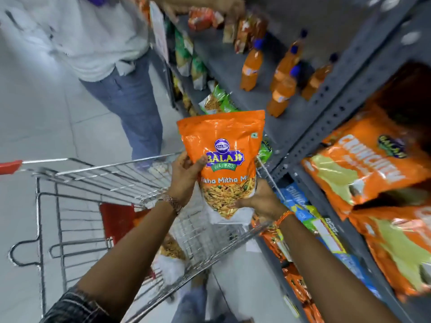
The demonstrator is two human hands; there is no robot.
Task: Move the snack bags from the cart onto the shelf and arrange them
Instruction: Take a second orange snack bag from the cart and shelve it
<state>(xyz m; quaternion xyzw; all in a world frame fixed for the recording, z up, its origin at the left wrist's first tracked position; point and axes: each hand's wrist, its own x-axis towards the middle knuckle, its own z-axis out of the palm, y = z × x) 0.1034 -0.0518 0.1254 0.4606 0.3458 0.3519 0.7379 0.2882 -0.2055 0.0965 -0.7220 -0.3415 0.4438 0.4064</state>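
An orange Balaji snack bag (224, 141) is held upright above the wire cart (112, 173), in front of the grey shelf (331, 117). My left hand (184, 173) grips its left edge, thumb on the front. My right hand (261, 201) cups its bottom right corner. Another snack bag (171, 249) lies low inside the cart, partly hidden by my left forearm. Orange snack bags (363, 166) lie on the shelf at right.
Another person in a white shirt and jeans (126, 89) stands just beyond the cart, reaching to the upper shelf. Orange drink bottles (282, 87) stand on the middle shelf. Green bags (219, 101) and blue and orange bags (303, 206) fill nearby shelves.
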